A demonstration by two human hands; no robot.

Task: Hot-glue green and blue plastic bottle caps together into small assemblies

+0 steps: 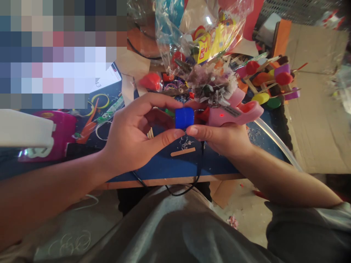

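My left hand [134,131] pinches a small blue bottle cap [184,117] between thumb and fingers, above the blue table top [175,164]. My right hand [222,137] grips a pink glue gun [236,111] whose nozzle end points left at the cap, and its thumb presses against the cap's lower edge. A red light shows on the gun's side. The gun's black cord [192,182] hangs over the table's front edge.
A model of sticks and coloured caps [270,82] stands at the back right. A clear plastic bag of craft parts [200,33] sits behind the hands. A loose wooden stick [182,152], rubber bands, a magenta box [59,133] and a clear tube [276,142] lie around.
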